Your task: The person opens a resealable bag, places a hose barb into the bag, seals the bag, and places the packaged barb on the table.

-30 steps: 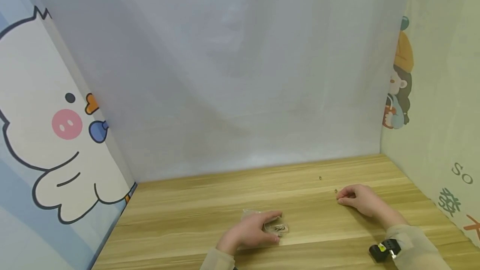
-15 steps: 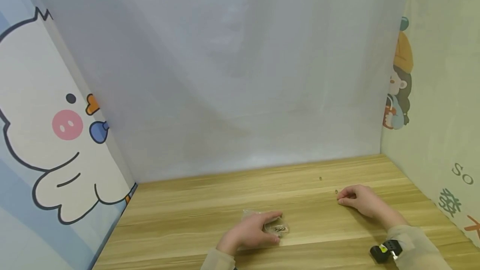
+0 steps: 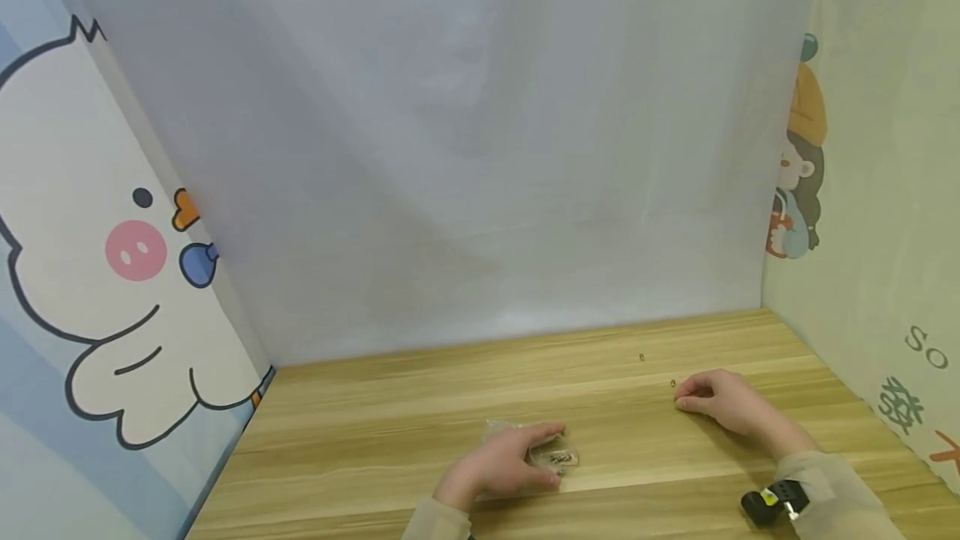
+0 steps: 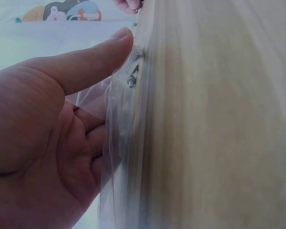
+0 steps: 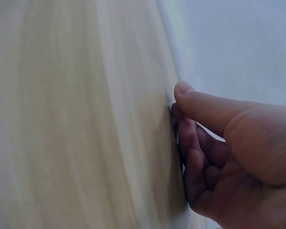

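My left hand (image 3: 504,458) rests around a clear plastic bag (image 3: 558,448) with several small metal pieces (image 3: 560,457) inside. In the left wrist view, its thumb lies along the edge of the bag (image 4: 115,124), and the other fingers are curled behind the film. Farther right, my right hand (image 3: 720,398) pinches low at the wooden table, thumb and forefinger close together. A tiny dark piece (image 4: 140,8) shows at its fingertips in the left wrist view, mostly hidden. One small metal ring-like piece (image 3: 672,383) lies just beyond those fingertips; another (image 3: 641,357) sits farther back.
The wood-grain table (image 3: 375,407) runs back to a pale hanging cloth (image 3: 487,148). Printed panels stand on both sides, with a cartoon bird (image 3: 90,190) on the left. A black camera (image 3: 772,502) is strapped to my right wrist.
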A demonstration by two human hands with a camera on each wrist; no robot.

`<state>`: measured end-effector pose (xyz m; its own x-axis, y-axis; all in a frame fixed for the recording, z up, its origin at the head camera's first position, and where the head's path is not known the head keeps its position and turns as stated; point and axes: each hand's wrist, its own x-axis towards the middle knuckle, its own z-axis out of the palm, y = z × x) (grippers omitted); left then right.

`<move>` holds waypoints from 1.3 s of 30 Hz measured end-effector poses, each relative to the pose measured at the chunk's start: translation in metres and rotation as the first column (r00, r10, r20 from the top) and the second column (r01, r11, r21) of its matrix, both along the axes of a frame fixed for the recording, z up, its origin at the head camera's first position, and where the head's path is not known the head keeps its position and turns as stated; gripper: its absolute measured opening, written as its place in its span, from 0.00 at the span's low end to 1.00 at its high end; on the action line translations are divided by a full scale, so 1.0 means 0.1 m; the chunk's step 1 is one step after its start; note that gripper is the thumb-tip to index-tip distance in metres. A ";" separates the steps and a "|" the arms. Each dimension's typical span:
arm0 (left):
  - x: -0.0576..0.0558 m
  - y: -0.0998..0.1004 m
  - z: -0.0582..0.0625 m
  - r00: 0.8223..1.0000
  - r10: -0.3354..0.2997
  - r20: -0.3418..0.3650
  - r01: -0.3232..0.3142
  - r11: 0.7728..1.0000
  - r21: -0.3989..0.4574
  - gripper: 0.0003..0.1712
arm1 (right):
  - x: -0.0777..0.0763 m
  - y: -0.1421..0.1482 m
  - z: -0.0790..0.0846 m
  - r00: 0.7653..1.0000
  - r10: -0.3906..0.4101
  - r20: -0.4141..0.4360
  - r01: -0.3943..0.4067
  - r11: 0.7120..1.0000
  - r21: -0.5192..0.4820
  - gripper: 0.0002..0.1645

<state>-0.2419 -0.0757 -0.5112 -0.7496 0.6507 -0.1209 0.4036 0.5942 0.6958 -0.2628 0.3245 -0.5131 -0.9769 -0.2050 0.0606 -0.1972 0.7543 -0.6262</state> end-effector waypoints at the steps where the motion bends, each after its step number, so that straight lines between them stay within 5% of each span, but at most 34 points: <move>1: 0.00 0.00 0.00 1.000 0.001 0.001 -0.001 1.000 0.002 0.43 | 0.00 0.00 0.00 1.000 0.001 0.000 -0.001 1.000 0.002 0.06; 27: 0.01 0.01 0.00 1.000 0.008 -0.002 -0.008 1.000 0.008 0.44 | 0.08 -0.14 0.03 1.000 0.029 -0.004 -0.029 0.999 -0.019 0.07; 39: 0.01 0.00 -0.01 1.000 0.010 -0.008 -0.010 1.000 0.007 0.44 | 0.12 -0.34 0.03 0.993 0.116 -0.004 -0.116 0.992 -0.041 0.06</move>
<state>-0.2411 -0.0754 -0.5120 -0.7573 0.6437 -0.1107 0.4028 0.5937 0.6966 -0.2512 0.2905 -0.5097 -0.9464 -0.3147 0.0725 -0.2829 0.6997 -0.6561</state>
